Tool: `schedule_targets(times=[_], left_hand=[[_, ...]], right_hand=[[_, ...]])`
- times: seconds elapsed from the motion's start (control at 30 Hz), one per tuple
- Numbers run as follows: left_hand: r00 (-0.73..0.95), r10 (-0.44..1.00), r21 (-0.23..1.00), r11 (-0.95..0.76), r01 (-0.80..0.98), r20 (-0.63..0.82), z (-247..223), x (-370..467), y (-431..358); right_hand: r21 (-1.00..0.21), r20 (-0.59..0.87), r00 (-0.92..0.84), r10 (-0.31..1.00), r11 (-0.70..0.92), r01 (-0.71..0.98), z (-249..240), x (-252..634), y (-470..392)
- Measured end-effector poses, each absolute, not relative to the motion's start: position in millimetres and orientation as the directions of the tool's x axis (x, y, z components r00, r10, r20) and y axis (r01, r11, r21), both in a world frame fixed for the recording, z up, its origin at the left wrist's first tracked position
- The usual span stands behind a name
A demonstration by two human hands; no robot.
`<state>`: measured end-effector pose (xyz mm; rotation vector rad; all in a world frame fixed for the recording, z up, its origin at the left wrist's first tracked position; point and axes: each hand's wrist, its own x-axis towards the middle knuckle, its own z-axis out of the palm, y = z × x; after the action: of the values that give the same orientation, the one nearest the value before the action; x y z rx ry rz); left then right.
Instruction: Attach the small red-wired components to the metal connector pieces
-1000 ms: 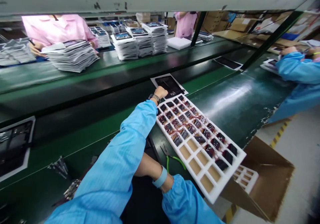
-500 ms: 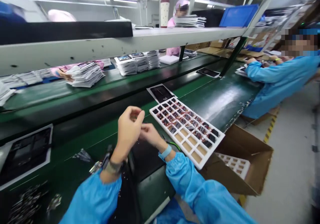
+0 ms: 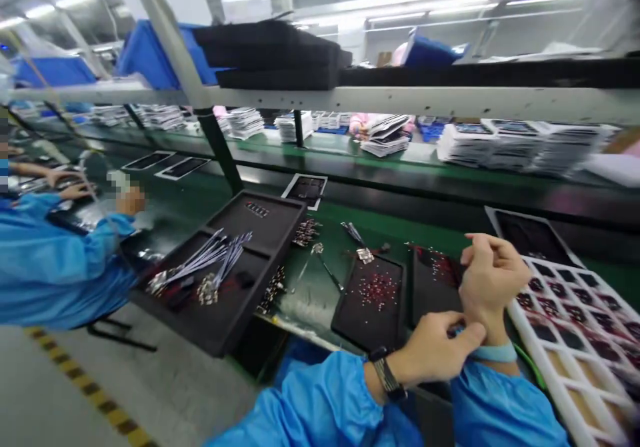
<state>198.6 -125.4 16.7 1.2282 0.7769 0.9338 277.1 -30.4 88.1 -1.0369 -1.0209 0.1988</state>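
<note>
My left hand [image 3: 430,348], with a dark watch on its wrist, is closed at the inside of my right wrist. A bit of something blue shows between its thumb and finger; I cannot make out what it is. My right hand [image 3: 493,274] is raised with its fingers curled in, and nothing shows in them. A light blue wristband [image 3: 495,352] circles the right wrist. Just behind the hands lies a black tray [image 3: 425,294] with small red parts. Left of it is another black tray [image 3: 345,314] holding scattered red and silver bits.
A large black tray [image 3: 280,234] with cabled parts juts over the table edge. A white compartment tray [image 3: 537,327] of small black parts stands at the right. A co-worker's blue sleeve [image 3: 90,240] is at far left. A shelf [image 3: 400,99] spans above the green table.
The view has swung left, bringing the black trays and another co-worker into sight. My left hand has moved from beside the right hand's fingers down to the right wrist.
</note>
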Motion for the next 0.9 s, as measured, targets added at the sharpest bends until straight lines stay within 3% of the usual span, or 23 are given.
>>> schedule_targets(times=[0.1, 0.2, 0.23, 0.3, 0.4, 0.5, 0.6, 0.7, 0.8, 0.9], left_hand=[[0.406, 0.913, 0.987, 0.09, -0.131, -0.029, 16, 181, -133], [0.404, 0.914, 0.976, 0.13, -0.176, -0.049, 12, 166, -134], [0.409, 0.911, 0.965, 0.146, -0.219, -0.045, 10, 162, -134], [0.415, 0.909, 0.941, 0.17, -0.292, -0.036, 5, 156, -135], [0.377, 0.925, 0.947, 0.16, -0.277, -0.046, -8, 149, -137], [0.307, 0.951, 0.985, 0.082, -0.154, -0.031, -23, 149, -138], [0.241, 0.968, 0.995, -0.088, 0.04, 0.076, -32, 152, -136], [0.221, 0.958, 0.959, -0.223, 0.172, 0.183, -34, 153, -131], [0.266, 0.94, 0.948, -0.267, 0.174, 0.215, -32, 147, -125], [0.343, 0.92, 0.965, -0.24, 0.105, 0.192, -28, 138, -123]], right_hand=[[-0.595, 0.79, 0.419, 0.448, 0.395, 0.7, 77, 268, -19], [-0.469, 0.838, 0.318, 0.444, 0.288, 0.835, 71, 255, -14], [-0.494, 0.823, 0.337, 0.457, 0.283, 0.822, 71, 249, -13], [-0.66, 0.73, 0.461, 0.504, 0.346, 0.667, 76, 240, -13], [-0.9, 0.411, 0.558, 0.721, 0.418, 0.122, 85, 237, -15], [-0.928, 0.197, 0.438, 0.877, 0.311, -0.205, 87, 244, -13], [-0.931, 0.188, 0.428, 0.884, 0.3, -0.209, 79, 245, -8], [-0.873, 0.39, 0.586, 0.71, 0.487, -0.01, 68, 235, -1], [-0.781, 0.556, 0.647, 0.522, 0.593, 0.194, 62, 224, 4], [-0.805, 0.494, 0.639, 0.589, 0.588, 0.081, 61, 225, 8]])
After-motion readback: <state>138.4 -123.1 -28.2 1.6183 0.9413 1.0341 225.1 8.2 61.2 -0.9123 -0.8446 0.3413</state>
